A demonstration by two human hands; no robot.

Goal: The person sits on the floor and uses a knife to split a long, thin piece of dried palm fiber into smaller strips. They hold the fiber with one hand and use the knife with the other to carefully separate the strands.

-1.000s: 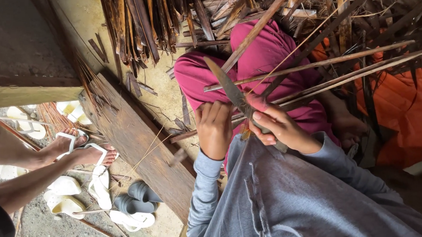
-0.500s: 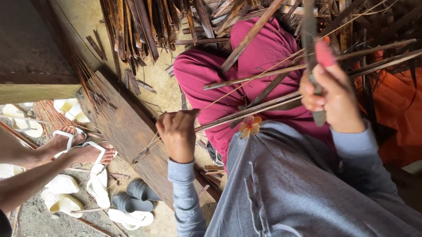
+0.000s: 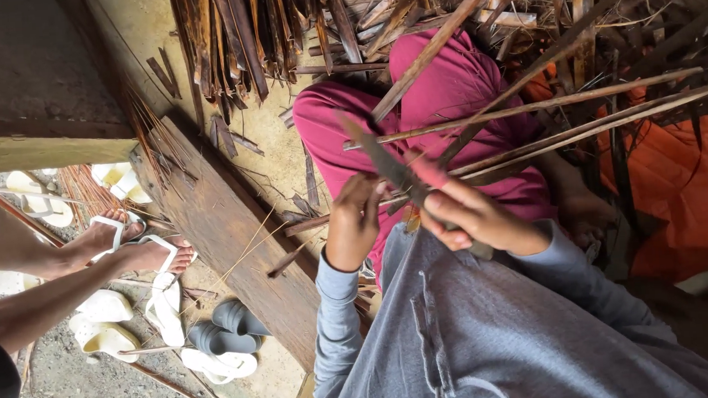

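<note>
My right hand (image 3: pixel 474 216) is closed around the handle of a long dark knife (image 3: pixel 380 156), whose blade points up and to the left. Just left of it, my left hand (image 3: pixel 355 223) grips the near end of a thin brown palm stem (image 3: pixel 547 142). The stem runs away to the upper right across my magenta-clad lap (image 3: pixel 446 95). The blade lies over the stem, right by my left fingers. Both arms are in grey sleeves.
Several more long stems and dry dark leaf strips (image 3: pixel 246 33) pile up at the top and right. A worn wooden plank (image 3: pixel 234 239) crosses the left. Another person's sandalled feet (image 3: pixel 140 245), grey slippers (image 3: pixel 223 330) and orange cloth (image 3: pixel 681 195) lie around.
My right hand had swung the knife up to the upper right and has now come back down beside my left hand. My left hand moved right again along the stem.
</note>
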